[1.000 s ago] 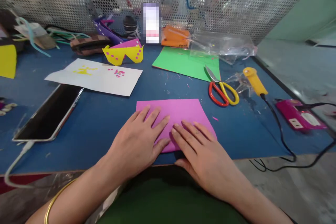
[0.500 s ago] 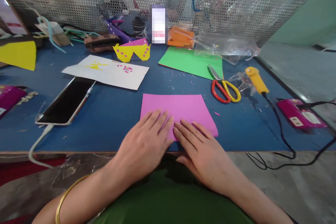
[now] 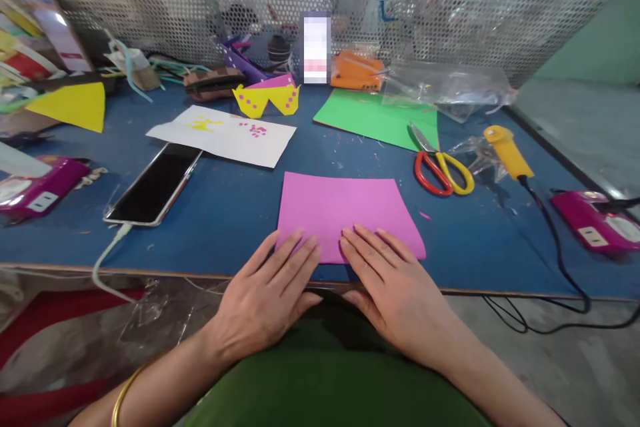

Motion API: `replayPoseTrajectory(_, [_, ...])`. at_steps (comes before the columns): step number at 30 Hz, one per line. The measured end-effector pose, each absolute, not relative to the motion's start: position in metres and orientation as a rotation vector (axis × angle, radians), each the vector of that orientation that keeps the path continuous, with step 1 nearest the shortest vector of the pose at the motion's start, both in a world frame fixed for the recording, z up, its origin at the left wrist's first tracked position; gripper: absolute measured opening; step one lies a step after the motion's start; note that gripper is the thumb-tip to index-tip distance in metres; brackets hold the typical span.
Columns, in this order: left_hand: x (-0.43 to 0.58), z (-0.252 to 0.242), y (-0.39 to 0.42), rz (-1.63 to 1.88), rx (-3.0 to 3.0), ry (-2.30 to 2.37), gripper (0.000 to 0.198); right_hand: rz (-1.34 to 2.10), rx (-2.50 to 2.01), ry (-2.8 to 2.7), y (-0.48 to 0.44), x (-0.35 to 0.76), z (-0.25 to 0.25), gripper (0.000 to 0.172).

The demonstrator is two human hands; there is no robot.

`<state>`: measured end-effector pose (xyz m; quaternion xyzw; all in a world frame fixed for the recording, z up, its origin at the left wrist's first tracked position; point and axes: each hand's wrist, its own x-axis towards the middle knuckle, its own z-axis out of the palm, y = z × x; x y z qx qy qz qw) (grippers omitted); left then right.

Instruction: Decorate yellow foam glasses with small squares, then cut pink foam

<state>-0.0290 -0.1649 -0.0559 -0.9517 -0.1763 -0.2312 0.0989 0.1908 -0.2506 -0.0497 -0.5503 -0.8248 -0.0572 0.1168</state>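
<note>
A: In the head view, where is the pink sheet point(image 3: 340, 203)?

B: Flat on the blue counter point(image 3: 235, 207), close to the middle of its front edge.

A: And the person's hands?

B: Both are laid out flat, gripping nothing. The left hand point(image 3: 270, 293) has its fingers, slightly apart, over the sheet's near left corner. The right hand point(image 3: 400, 287) rests its fingers, closer together, along the near edge, toward the right. Both thumbs are off the sheet.

A: What lies toward the counter's right edge?

B: Scissors point(image 3: 431, 149) with red and yellow handles, the tip over a green sheet point(image 3: 370, 117); beyond them, a yellow tool point(image 3: 507, 150) with a black cord.

A: And toward the left?

B: A phone point(image 3: 154, 187) on a white cable, its far end under a white sheet point(image 3: 225, 140) with yellow and pink bits. Nearer the back edge is a yellow cutout point(image 3: 287, 103) with pink squares.
</note>
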Motion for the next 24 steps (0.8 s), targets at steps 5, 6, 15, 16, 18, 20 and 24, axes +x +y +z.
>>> replayPoseTrajectory(5, [-0.038,-0.062,-0.169,-0.805,-2.773,-0.602,0.036,-0.174,-1.604,-2.384,-0.25,0.191,-0.052,0.051])
replayPoseTrajectory(6, [-0.038,-0.062,-0.169,-0.815,-2.782,-0.612,0.036,-0.176,-1.605,-2.378,-0.25,0.191,-0.052,0.051])
replayPoseTrajectory(15, [-0.046,-0.063,-0.171,-0.904,-2.708,-0.688,0.037,-0.205,-1.563,-2.358,-0.249,0.192,-0.053,0.048])
replayPoseTrajectory(16, [-0.049,-0.064,-0.171,-0.895,-2.701,-0.707,0.04,-0.205,-1.563,-2.358,-0.249,0.192,-0.054,0.048])
replayPoseTrajectory(18, [-0.057,-0.066,-0.172,-0.861,-2.687,-0.728,0.048,-0.203,-1.569,-2.355,-0.249,0.192,-0.054,0.047])
replayPoseTrajectory(20, [-0.062,-0.067,-0.173,-0.847,-2.649,-0.732,0.054,-0.201,-1.575,-2.351,-0.249,0.192,-0.054,0.047])
replayPoseTrajectory(24, [-0.053,-0.063,-0.174,-0.872,-2.56,-0.726,0.058,-0.196,-1.559,-2.359,-0.249,0.191,-0.055,0.047])
